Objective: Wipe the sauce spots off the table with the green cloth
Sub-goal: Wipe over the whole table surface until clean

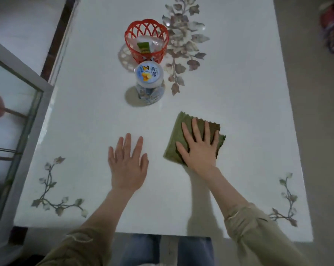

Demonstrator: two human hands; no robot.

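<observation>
The white table (239, 93), with its printed leaf sprays, fills the view. One red basket (146, 40) and one lidded jar (149, 81) stand well beyond the fingertips of both hands, the jar nearer. One green cloth (174, 137), folded roughly square and lying diagonally, sits directly under the right hand (198, 148), whose fingers (196, 129) are spread and pressed flat on it, gripping nothing. The left hand (127, 164) rests palm-down on bare table just beside the cloth, fingers loosely spread, holding nothing. I cannot make out any sauce spots, so which way the wipe should run from the fingers is unclear; the right hand would carry it.
</observation>
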